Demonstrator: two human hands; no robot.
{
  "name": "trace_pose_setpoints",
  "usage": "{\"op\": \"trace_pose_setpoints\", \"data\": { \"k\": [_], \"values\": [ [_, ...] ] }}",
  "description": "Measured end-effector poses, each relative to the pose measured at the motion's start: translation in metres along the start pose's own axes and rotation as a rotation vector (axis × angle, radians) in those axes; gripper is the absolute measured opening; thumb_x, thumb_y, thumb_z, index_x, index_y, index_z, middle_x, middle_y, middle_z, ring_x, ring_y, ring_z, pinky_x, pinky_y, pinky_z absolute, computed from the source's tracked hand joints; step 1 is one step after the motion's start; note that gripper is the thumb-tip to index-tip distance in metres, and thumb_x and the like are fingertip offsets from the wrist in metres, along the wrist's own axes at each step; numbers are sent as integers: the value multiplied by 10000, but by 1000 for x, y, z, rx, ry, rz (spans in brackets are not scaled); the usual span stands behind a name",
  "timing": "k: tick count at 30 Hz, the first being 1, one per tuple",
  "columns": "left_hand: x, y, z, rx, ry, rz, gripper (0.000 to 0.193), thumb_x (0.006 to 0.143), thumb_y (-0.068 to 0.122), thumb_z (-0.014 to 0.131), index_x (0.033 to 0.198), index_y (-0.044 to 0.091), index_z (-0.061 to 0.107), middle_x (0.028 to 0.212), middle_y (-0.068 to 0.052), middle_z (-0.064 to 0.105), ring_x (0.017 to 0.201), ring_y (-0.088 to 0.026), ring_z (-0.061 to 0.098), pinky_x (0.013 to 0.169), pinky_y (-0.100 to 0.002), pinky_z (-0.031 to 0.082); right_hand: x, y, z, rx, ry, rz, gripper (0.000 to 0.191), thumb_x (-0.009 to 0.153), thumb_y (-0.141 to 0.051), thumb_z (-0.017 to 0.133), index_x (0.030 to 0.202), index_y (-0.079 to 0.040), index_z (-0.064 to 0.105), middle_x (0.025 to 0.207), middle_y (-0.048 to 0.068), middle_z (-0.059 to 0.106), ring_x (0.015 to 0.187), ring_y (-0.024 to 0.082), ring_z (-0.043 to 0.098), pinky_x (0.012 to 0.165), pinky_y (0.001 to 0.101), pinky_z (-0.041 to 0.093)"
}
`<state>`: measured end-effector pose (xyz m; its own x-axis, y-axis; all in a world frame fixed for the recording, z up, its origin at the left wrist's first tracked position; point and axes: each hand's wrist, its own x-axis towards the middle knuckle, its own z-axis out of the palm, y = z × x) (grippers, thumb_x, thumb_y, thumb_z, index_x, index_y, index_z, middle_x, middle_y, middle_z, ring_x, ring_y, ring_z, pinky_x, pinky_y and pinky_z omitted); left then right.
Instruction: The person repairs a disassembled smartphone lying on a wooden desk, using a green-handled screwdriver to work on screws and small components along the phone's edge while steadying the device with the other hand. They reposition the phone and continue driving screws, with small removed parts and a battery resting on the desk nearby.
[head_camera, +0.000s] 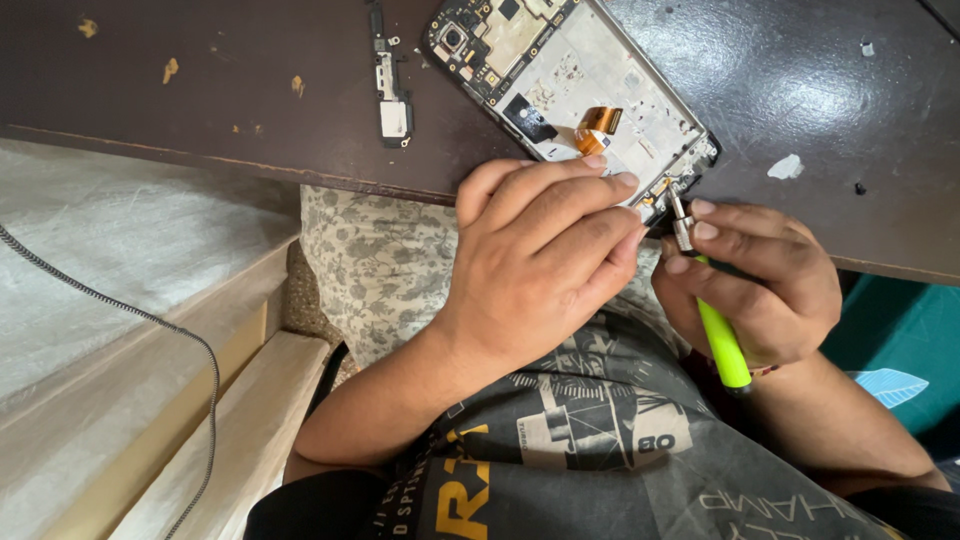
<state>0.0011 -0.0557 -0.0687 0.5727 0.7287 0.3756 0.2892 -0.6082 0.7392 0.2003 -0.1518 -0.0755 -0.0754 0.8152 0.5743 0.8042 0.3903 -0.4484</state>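
The opened phone (575, 90) runs past the picture's top edge, so its upper end is cut off. Its near corner is hidden under the fingers of the left hand (535, 265). Just right of that corner, the tip of the green-handled screwdriver (722, 340) is too small to make out, and the right hand (755, 285) covers the middle of its handle. Left of the phone, the small loose part (390, 85) is also cropped at the top.

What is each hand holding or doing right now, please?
Left hand: fingers pressed down on the opened phone, steadying its lower end.
Right hand: closed around a yellow-green screwdriver.
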Motion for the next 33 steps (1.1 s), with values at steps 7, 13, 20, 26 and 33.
{"op": "trace_pose_setpoints", "data": {
  "k": [7, 13, 20, 26, 33],
  "values": [
    [0, -1, 1, -5, -4, 6, 121, 1000, 173, 812, 1068, 149, 714, 1261, 51, 667, 1248, -147, 611, 1082, -331, 373, -4, -1, 2, -3, 42, 18, 272, 798, 111, 838, 808, -28, 604, 929, 133, 630, 916, 335, 748, 778, 442, 654],
    [0, -4, 1, 12, 13, 35, 130, 1009, 162, 819, 1068, 150, 703, 1269, 50, 662, 1247, -147, 614, 1080, -334, 381, -8, -2, 3, 13, 68, 71, 276, 803, 135, 826, 815, -18, 597, 946, 141, 607, 937, 347, 748, 803, 438, 660],
    [-1, -5, 2, 12, 10, 36, 138, 1003, 150, 820, 1072, 146, 700, 1267, 44, 659, 1258, -156, 615, 1080, -342, 384, -6, -1, 3, 39, 59, 82, 268, 788, 130, 827, 831, -16, 607, 947, 141, 597, 938, 343, 736, 819, 444, 646],
    [-2, -5, 2, 9, 4, 33, 145, 1017, 153, 817, 1097, 136, 697, 1280, 40, 657, 1252, -153, 601, 1088, -348, 369, -3, 0, 1, 98, 47, 79, 281, 784, 127, 832, 828, -24, 598, 941, 138, 613, 942, 331, 739, 837, 451, 655],
    [-4, -6, 2, 23, -9, 31, 138, 1017, 165, 816, 1090, 144, 700, 1284, 45, 653, 1303, -153, 575, 1106, -361, 349, -2, -1, -5, 119, -18, 45, 248, 733, 48, 867, 833, -55, 665, 925, 122, 653, 895, 316, 730, 868, 483, 628]
  ]
}}
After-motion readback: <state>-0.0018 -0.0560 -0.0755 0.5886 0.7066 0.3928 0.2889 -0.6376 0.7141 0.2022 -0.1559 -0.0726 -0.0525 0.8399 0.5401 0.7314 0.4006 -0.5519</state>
